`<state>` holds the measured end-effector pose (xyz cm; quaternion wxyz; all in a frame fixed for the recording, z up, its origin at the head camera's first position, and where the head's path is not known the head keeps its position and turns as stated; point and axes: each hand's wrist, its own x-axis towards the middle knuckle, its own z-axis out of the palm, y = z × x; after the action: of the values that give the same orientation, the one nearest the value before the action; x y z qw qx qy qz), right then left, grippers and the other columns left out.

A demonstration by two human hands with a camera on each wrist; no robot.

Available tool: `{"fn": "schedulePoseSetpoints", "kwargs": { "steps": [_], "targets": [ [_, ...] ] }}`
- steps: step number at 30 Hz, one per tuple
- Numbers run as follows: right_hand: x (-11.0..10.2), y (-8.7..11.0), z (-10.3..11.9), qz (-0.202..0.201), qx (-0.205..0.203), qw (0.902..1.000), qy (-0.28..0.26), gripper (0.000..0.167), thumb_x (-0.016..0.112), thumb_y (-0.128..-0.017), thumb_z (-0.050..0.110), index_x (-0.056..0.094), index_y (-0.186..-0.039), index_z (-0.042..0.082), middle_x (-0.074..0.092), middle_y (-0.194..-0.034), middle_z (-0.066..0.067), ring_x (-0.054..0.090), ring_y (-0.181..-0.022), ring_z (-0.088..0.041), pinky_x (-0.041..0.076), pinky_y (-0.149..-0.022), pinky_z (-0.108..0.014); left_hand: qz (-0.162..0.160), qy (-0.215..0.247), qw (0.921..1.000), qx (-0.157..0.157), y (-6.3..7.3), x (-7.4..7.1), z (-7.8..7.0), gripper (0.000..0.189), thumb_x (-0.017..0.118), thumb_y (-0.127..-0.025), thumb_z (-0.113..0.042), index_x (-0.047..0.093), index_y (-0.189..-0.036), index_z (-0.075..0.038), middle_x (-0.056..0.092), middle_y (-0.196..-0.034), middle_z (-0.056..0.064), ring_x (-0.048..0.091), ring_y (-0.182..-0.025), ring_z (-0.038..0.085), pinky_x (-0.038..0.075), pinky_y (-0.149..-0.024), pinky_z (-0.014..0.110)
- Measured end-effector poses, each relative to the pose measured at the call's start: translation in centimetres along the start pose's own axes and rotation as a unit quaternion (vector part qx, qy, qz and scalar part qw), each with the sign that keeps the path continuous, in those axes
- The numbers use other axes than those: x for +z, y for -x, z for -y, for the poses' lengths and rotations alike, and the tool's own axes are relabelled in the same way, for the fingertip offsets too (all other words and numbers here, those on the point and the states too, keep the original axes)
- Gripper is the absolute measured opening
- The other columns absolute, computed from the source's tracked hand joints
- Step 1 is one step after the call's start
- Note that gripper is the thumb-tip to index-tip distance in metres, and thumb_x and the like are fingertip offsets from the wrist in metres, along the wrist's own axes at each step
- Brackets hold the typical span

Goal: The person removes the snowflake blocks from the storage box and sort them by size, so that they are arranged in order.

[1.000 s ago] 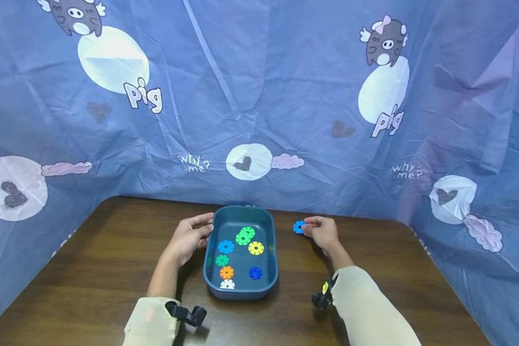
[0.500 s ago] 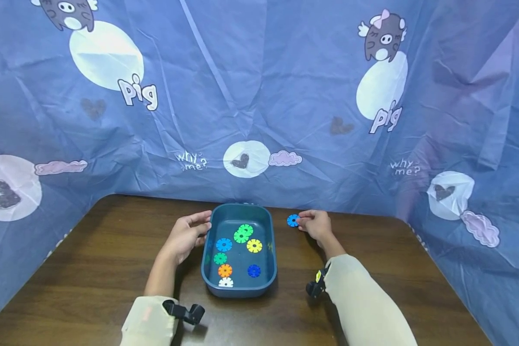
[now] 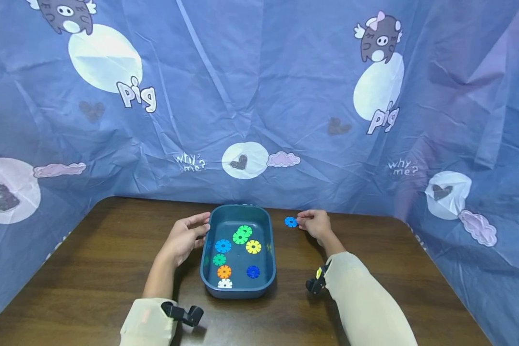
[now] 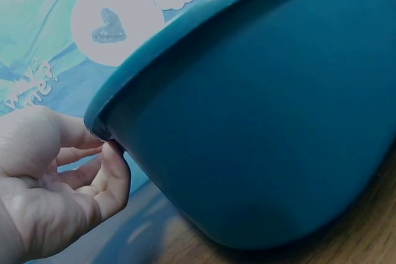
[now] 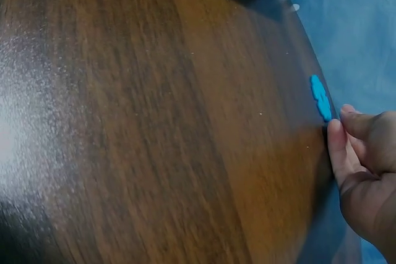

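My left hand (image 3: 183,240) grips the left rim of a dark blue-green plastic basin (image 3: 239,292); the left wrist view shows thumb and fingers at the lip of the basin (image 4: 247,128). Inside lie flat notched snowflake discs: two overlapping green discs (image 3: 240,237), a yellow disc (image 3: 253,247), a blue disc (image 3: 223,246), a teal-green disc (image 3: 219,260), an orange disc (image 3: 224,272), a white disc (image 3: 225,283) and a dark blue disc (image 3: 253,272). Right of the basin, my right hand (image 3: 317,225) pinches another blue snowflake disc (image 3: 291,221) by its edge, low over the tabletop.
The brown wooden table (image 3: 91,269) ends just behind the basin and the right hand. A blue printed cloth (image 3: 251,96) hangs behind it and along both sides. Black wrist mounts (image 3: 182,313) sit on both sleeves.
The right hand has shifted slightly left and toward the back edge with the blue disc, which now looks flatter. The left hand stays at the basin. The head view has shifted a little.
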<state>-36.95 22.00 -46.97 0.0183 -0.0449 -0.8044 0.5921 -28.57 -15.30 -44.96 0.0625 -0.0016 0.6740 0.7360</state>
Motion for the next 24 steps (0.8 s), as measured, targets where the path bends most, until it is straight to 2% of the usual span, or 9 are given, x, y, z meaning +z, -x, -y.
{"fn": "schedulePoseSetpoints", "kwargs": {
  "steps": [8,13,17,20,24],
  "targets": [
    [-0.6,-0.1,0.4,0.023,-0.017,0.9996,0.001,0.024,0.065,-0.095,-0.008,0.065,-0.116,-0.019,0.073,-0.100,-0.022,0.069,-0.078,-0.014,0.060,-0.073,-0.027,-0.001,-0.002,1.0000,-0.001,0.0,0.0,0.0,0.047,0.055,-0.102,-0.002,0.048,-0.148,0.005,0.049,-0.137,0.021,0.059,-0.101,0.014,0.055,-0.073,0.023],
    [-0.7,-0.2,1.8,0.035,-0.049,0.9978,0.026,0.024,0.066,-0.096,-0.004,0.066,-0.116,-0.017,0.072,-0.101,-0.023,0.072,-0.092,-0.033,0.061,-0.080,-0.037,0.000,-0.005,1.0000,-0.006,0.0,-0.1,-0.1,0.047,0.055,-0.103,-0.003,0.047,-0.148,0.004,0.048,-0.139,0.020,0.058,-0.105,0.016,0.055,-0.076,0.024],
    [-0.1,-0.2,3.6,0.054,-0.089,0.9932,0.052,0.024,0.067,-0.096,-0.001,0.068,-0.115,-0.016,0.073,-0.099,-0.022,0.069,-0.099,-0.044,0.061,-0.079,-0.037,0.004,-0.004,1.0000,-0.006,0.0,-0.1,-0.2,0.048,0.055,-0.103,-0.003,0.046,-0.149,0.004,0.046,-0.141,0.021,0.057,-0.109,0.018,0.056,-0.077,0.024],
    [0.6,0.0,5.0,0.075,-0.116,0.9875,0.077,0.024,0.068,-0.097,0.002,0.069,-0.114,-0.015,0.073,-0.095,-0.019,0.070,-0.095,-0.041,0.061,-0.078,-0.039,0.004,-0.004,1.0000,-0.005,0.0,0.0,-0.2,0.048,0.056,-0.103,-0.004,0.046,-0.149,0.004,0.046,-0.142,0.022,0.058,-0.109,0.017,0.056,-0.077,0.024],
    [1.7,0.6,6.8,0.106,-0.143,0.9784,0.105,0.021,0.069,-0.097,0.005,0.072,-0.111,-0.009,0.074,-0.094,-0.016,0.071,-0.081,-0.027,0.061,-0.079,-0.046,0.004,-0.005,1.0000,-0.005,0.1,0.0,-0.2,0.048,0.056,-0.103,-0.004,0.046,-0.149,0.005,0.046,-0.142,0.022,0.058,-0.107,0.017,0.056,-0.077,0.024]
  ]
}}
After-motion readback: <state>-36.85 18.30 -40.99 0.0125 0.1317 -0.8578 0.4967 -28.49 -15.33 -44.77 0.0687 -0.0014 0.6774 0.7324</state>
